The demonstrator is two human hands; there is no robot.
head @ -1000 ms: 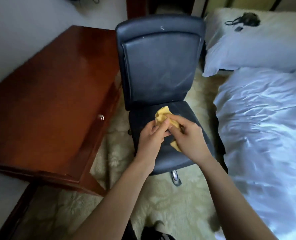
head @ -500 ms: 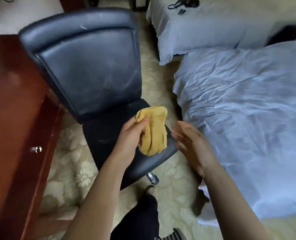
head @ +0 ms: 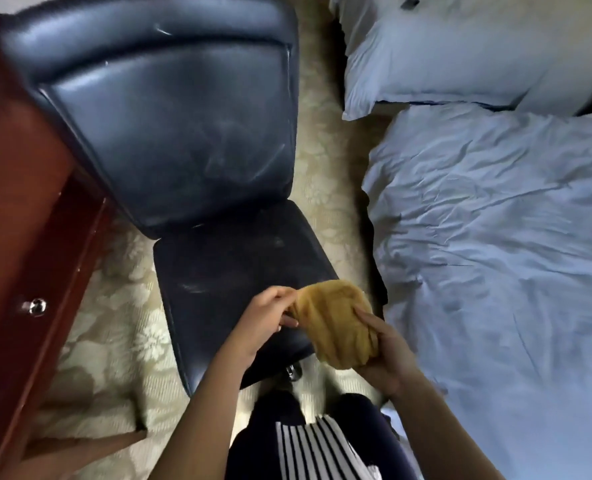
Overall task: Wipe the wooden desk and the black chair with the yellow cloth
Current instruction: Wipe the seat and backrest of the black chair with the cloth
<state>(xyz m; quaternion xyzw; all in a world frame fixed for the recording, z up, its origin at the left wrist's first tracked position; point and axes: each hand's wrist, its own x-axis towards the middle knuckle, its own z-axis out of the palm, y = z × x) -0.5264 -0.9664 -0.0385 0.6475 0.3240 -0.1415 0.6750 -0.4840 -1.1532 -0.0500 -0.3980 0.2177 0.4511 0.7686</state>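
Note:
The yellow cloth point(head: 332, 317) is bunched and held in the air over the front right corner of the black chair's seat. My left hand point(head: 265, 318) pinches its left end. My right hand point(head: 386, 348) grips its lower right part from below. The black chair point(head: 183, 140) fills the upper middle, its backrest dusty and streaked and its seat marked with pale smudges. The wooden desk point(head: 17, 216) runs down the left edge, with a drawer knob point(head: 35, 306) on its front.
A bed with a pale blue rumpled cover point(head: 495, 254) lies close on the right, with a pillow point(head: 443, 53) at the top. Patterned beige carpet point(head: 114, 327) shows between desk, chair and bed. My legs and striped clothing point(head: 315, 445) are at the bottom.
My right hand, which hung open beside the cloth, has taken hold of it. The cloth now stretches between both hands. The camera has tilted down and closer to the chair.

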